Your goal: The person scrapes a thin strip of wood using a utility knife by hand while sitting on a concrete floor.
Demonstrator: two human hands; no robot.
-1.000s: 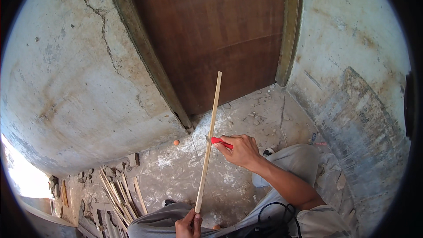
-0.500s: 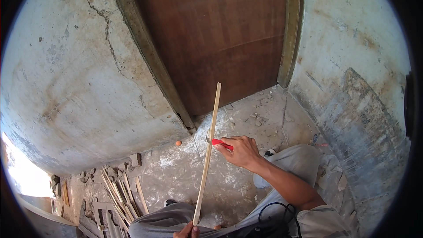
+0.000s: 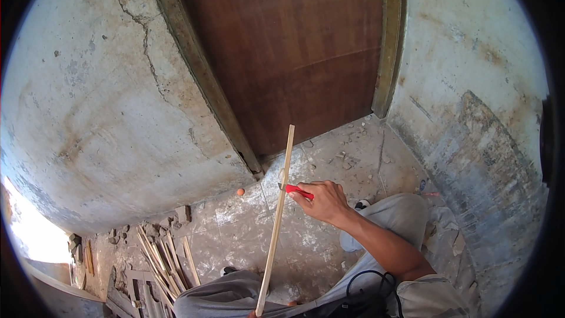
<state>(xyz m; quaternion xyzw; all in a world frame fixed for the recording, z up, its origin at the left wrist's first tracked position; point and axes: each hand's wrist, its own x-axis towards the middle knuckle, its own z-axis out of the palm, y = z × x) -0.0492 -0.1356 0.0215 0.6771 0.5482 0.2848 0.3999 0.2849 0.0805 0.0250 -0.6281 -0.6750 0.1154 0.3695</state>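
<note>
While right hand (image 3: 326, 203) angles leftward, fingers (image 3: 321, 187) gripping red knife (image 3: 298, 191) at wooden strip (image 3: 275, 229), left hand (image 3: 252, 314) cropped, grip unclear.

most of the left hand (image 3: 252, 314), at the wooden strip (image 3: 274, 232), is cut off below.

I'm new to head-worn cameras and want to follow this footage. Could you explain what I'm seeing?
There is no machine: a person works with bare hands. The view comes from a wide fisheye camera on their head, looking down, so straight edges bend. The right hand holds a red-handled knife, its blade at a long wooden strip. The left hand barely shows at the bottom, beside the strip's near end; its grip is unclear. On the floor lie more strips and a small orange ball.
</note>
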